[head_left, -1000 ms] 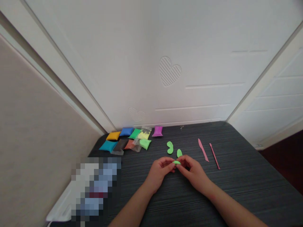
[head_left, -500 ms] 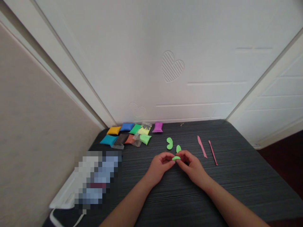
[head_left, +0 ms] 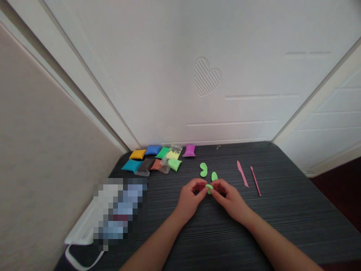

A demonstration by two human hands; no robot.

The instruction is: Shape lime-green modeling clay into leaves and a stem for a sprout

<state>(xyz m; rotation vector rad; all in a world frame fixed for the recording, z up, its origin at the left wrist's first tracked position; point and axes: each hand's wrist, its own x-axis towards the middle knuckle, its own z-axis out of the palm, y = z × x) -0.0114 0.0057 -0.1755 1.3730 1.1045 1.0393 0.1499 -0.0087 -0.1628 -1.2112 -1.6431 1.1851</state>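
Between the fingertips of my left hand (head_left: pixel 192 195) and my right hand (head_left: pixel 228 194) is a small piece of light green clay (head_left: pixel 209 187). Both hands pinch it just above the table, thumbs on the near side. Right behind my fingers lies a flat oval green clay piece (head_left: pixel 214 176), its near end hidden by my right hand. A little farther back and to the left rests a curved, notched green clay piece (head_left: pixel 203 170), apart from both hands.
Packets of coloured clay, such as a teal packet (head_left: pixel 132 165) and a purple packet (head_left: pixel 189 150), lie at the back left of the dark table (head_left: pixel 180 248). To the right are a pink plastic knife (head_left: pixel 242 174) and a thin pink stick tool (head_left: pixel 255 181). A white panel stands behind.
The clay between my fingertips has turned and now hangs lower in the middle, looking more bent. Both hands keep their pinch. The whole view has shifted slightly.
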